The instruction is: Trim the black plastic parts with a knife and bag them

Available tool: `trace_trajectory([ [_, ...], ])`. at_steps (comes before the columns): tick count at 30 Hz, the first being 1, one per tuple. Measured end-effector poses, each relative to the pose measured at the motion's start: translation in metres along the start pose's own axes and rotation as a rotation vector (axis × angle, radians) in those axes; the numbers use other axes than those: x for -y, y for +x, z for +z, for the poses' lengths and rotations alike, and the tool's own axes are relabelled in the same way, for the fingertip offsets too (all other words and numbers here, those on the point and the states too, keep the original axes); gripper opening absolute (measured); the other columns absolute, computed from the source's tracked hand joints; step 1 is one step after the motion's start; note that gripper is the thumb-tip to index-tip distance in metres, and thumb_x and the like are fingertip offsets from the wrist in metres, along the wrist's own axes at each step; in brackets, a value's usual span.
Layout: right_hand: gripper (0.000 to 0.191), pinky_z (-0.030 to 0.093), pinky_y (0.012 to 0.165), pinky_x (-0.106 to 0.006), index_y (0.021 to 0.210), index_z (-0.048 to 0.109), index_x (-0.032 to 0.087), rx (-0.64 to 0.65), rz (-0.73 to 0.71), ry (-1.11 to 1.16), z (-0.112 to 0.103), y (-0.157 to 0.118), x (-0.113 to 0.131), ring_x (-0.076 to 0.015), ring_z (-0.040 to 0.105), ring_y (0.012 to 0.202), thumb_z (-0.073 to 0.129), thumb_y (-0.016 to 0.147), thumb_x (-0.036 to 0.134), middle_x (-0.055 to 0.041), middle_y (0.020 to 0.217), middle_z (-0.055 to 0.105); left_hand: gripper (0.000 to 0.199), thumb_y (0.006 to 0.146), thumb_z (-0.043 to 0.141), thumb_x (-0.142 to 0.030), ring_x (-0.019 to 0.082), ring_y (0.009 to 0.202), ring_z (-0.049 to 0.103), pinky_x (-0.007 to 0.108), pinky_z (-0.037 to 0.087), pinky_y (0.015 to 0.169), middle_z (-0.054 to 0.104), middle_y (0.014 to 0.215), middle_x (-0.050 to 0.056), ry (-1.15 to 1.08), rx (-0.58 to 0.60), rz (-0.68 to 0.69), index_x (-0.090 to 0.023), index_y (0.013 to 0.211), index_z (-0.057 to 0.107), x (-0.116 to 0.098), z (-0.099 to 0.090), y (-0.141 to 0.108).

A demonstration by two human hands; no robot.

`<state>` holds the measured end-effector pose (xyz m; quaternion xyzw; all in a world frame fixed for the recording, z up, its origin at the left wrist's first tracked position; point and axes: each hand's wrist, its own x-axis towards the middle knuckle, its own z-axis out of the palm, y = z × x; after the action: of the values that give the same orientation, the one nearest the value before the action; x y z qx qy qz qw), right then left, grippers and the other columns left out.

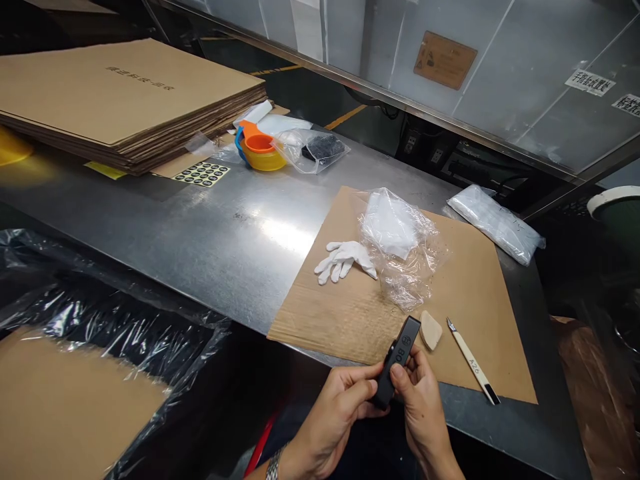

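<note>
Both of my hands hold a black rectangular plastic part (404, 341) with a round logo and the letters "BO" on it, just off the table's front edge. My left hand (340, 413) pinches its lower left side between thumb and fingers. On its right side, my right hand (423, 407) has the thumb on the face and fingers behind. Beyond the part lies a beige wedge-shaped piece (431, 331). A white-handled craft knife (473, 360) marked "A26" rests to the right. A white glove (345, 261) and a clear plastic bag (407, 273) with white material lie on a cardboard sheet (470, 267).
Stacked cardboard sheets (150, 100) stand at the back left of the metal table (210, 233). Near them are a sticker sheet (202, 173), nested colored cups (263, 155) and a bagged black item (323, 148). A plastic-wrapped pack (496, 222) lies right; a black-lined box (120, 333) stands front left.
</note>
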<state>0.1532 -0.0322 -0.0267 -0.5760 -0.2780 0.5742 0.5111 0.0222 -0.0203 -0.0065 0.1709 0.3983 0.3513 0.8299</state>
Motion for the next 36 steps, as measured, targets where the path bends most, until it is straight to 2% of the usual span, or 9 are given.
trace_trajectory([
  [5,0.052,0.047,0.063,-0.026,0.109,0.051,0.021,-0.006,-0.011,-0.031,-0.0014,0.0018,-0.0016,-0.0157,0.056,0.076,0.072,0.068,0.045,-0.0038,0.09,0.062,0.03,0.07,0.063,-0.021,0.026,0.094,0.057,0.038,0.047,0.077,0.068,0.101,0.013,0.006,0.001,-0.009,-0.013,0.098,0.071,-0.001,0.0008,0.0017],
  [10,0.048,0.045,0.056,-0.023,0.106,0.051,0.02,-0.009,-0.019,-0.069,-0.0025,0.0027,-0.0024,-0.0131,0.053,0.067,0.071,0.069,0.044,-0.0022,0.083,0.06,0.032,0.071,0.06,-0.019,0.024,0.091,0.057,0.036,0.047,0.076,0.068,0.097,0.012,0.024,0.016,0.001,-0.013,0.101,0.07,-0.0018,0.0009,0.003],
  [14,0.047,0.046,0.062,-0.025,0.106,0.051,0.021,0.005,-0.02,-0.068,-0.0022,0.0044,-0.0024,-0.0132,0.053,0.068,0.07,0.07,0.044,-0.002,0.085,0.06,0.031,0.072,0.058,-0.018,0.022,0.087,0.057,0.035,0.046,0.075,0.069,0.095,0.012,0.033,0.049,0.007,-0.013,0.1,0.07,-0.0032,0.0011,0.0037],
  [18,0.046,0.045,0.061,-0.025,0.106,0.052,0.022,0.006,-0.022,-0.074,-0.0026,0.0062,-0.0033,-0.0131,0.052,0.065,0.07,0.07,0.044,-0.0015,0.084,0.059,0.031,0.071,0.062,-0.021,0.022,0.086,0.057,0.034,0.046,0.074,0.069,0.094,0.012,0.029,0.011,-0.014,-0.014,0.099,0.071,-0.0029,0.0011,0.0046],
  [24,0.047,0.047,0.065,-0.027,0.104,0.053,0.021,-0.001,-0.017,-0.067,-0.0026,0.0075,-0.0028,-0.0161,0.056,0.073,0.07,0.069,0.046,-0.0036,0.087,0.061,0.031,0.073,0.062,-0.022,0.023,0.087,0.058,0.036,0.046,0.076,0.069,0.094,0.012,0.017,0.042,-0.008,-0.013,0.101,0.07,-0.003,0.0008,0.0057],
  [30,0.046,0.045,0.06,-0.024,0.104,0.051,0.022,0.018,-0.004,-0.05,-0.0036,0.0081,-0.0038,-0.0147,0.054,0.071,0.07,0.07,0.045,-0.0018,0.085,0.059,0.032,0.073,0.063,-0.023,0.024,0.09,0.058,0.037,0.046,0.079,0.069,0.098,0.013,0.012,0.038,-0.016,-0.014,0.104,0.069,-0.0033,0.0007,0.0072],
  [36,0.045,0.046,0.065,-0.027,0.103,0.052,0.021,0.011,-0.014,-0.061,-0.0042,0.0076,-0.0048,-0.0154,0.055,0.074,0.07,0.07,0.044,-0.0025,0.087,0.06,0.031,0.076,0.06,-0.021,0.024,0.091,0.059,0.037,0.046,0.08,0.069,0.099,0.013,0.013,0.082,-0.011,-0.014,0.105,0.068,-0.0058,0.0014,0.006],
])
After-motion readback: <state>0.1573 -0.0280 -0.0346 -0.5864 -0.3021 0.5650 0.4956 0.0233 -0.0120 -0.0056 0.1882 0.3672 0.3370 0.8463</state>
